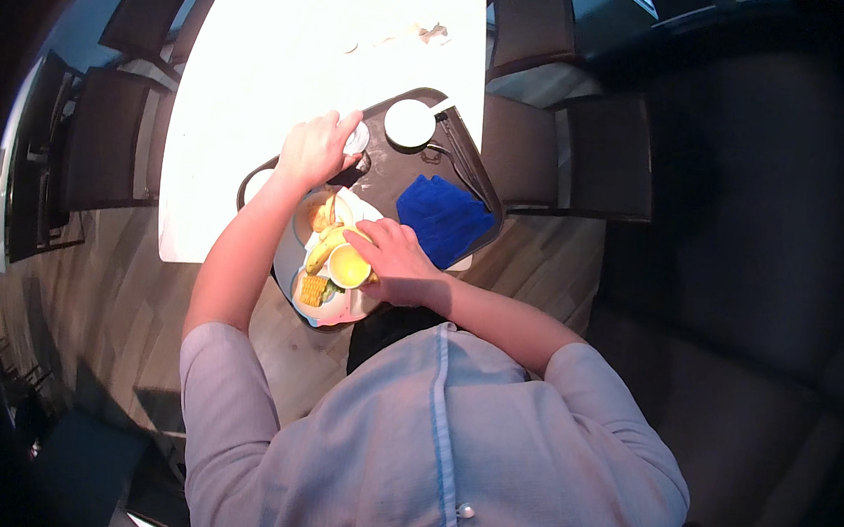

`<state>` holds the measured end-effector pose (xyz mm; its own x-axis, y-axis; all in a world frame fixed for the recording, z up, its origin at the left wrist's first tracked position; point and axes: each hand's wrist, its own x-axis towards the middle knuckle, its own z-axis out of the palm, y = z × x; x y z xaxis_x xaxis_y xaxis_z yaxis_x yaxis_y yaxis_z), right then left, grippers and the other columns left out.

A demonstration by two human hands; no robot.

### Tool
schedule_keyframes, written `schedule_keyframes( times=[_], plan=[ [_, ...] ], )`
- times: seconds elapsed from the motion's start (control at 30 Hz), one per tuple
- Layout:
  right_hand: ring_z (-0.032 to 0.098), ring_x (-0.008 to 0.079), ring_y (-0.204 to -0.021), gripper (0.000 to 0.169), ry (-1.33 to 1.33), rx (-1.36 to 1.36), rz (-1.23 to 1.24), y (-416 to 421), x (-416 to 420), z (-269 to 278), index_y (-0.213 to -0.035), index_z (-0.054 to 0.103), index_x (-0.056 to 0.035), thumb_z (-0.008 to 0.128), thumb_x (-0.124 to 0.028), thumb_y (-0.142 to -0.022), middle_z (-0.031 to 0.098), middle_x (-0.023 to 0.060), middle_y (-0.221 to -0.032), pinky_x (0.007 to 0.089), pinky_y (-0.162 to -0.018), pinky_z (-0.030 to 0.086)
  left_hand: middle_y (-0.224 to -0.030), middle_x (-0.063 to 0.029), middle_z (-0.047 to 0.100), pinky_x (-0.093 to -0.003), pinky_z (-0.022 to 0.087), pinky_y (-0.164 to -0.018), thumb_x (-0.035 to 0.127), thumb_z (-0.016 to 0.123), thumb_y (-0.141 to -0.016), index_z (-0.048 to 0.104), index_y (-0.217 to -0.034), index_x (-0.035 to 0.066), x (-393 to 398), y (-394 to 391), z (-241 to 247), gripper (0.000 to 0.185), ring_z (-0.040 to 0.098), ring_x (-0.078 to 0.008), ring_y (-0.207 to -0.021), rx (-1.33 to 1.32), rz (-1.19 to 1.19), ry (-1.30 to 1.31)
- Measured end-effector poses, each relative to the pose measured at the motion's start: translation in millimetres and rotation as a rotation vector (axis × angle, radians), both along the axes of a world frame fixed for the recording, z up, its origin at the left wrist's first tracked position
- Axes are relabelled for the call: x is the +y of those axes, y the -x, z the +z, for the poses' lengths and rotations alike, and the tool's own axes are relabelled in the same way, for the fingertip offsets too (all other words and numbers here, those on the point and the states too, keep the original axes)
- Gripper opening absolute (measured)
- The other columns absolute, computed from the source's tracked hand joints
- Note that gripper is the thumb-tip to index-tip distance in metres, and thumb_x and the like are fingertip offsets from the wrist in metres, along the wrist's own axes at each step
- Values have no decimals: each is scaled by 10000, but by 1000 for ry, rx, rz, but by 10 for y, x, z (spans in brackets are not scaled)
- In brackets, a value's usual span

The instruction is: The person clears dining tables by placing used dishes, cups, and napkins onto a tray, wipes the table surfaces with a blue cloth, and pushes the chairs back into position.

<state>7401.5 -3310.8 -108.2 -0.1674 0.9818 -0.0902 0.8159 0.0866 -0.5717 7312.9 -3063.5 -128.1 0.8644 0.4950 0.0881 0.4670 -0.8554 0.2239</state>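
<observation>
My left hand [318,147] grips a small round container with a white top [357,140] at the far side of a dark serving tray [391,172]. Its lower part is dark and mostly hidden. Nearer to me, my right hand [399,262] is around a small cup [350,267], yellow inside, tilted so that its mouth faces up at me. A banana [326,248] lies right beside the cup, close to my fingertips. Under these sits a divided plate [290,256] with a piece of corn on the cob [313,291] and a brownish food piece [320,215].
On the tray stand a white round bowl or cup [410,123], a dark-handled utensil [456,165] and a crumpled blue cloth [444,218]. Crumpled scraps [432,33] lie farther up the white table [297,42]. Dark chairs [521,147] line both sides.
</observation>
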Motion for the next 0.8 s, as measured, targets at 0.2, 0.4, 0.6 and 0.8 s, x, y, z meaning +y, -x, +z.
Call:
schedule_keyframes(
  times=[0.2, 0.4, 0.6, 0.8],
  plan=[
    [412, 383, -1372, 897, 25, 37, 17, -232, -123, -47, -1528, 444, -145, 828, -305, -733, 456, 178, -1478, 512, -1114, 344, -969, -130, 660, -464, 549, -759, 402, 832, -809, 541, -1340, 118, -112, -67, 11, 669, 679, -336, -915, 5, 48, -11],
    [459, 371, -1327, 865, -93, 112, 11, -698, -301, -85, -1509, 473, -135, 823, -303, -736, 483, 175, -1456, 512, -1082, 367, -1087, -121, 708, -479, 460, -952, 528, 787, -822, 557, -1360, 138, -170, -183, -1, 702, 664, -307, -1061, 107, 110, 14],
    [502, 344, -1277, 777, -145, 112, -2, -1568, -688, -133, -1464, 514, -124, 793, -256, -751, 521, 141, -1404, 502, -1055, 384, -1149, -102, 703, -527, 387, -1056, 436, 846, -787, 557, -1343, 164, -420, -284, 62, 683, 613, -308, -1183, 204, 300, 25],
    [538, 346, -1260, 617, -63, 110, 4, -2483, -827, -186, -1396, 571, -137, 729, -260, -812, 594, 118, -1341, 502, -1077, 391, -1200, -83, 706, -592, 351, -1110, 353, 907, -725, 560, -1325, 179, -573, -495, 168, 714, 604, -322, -1215, 289, 511, 76]
  ],
)
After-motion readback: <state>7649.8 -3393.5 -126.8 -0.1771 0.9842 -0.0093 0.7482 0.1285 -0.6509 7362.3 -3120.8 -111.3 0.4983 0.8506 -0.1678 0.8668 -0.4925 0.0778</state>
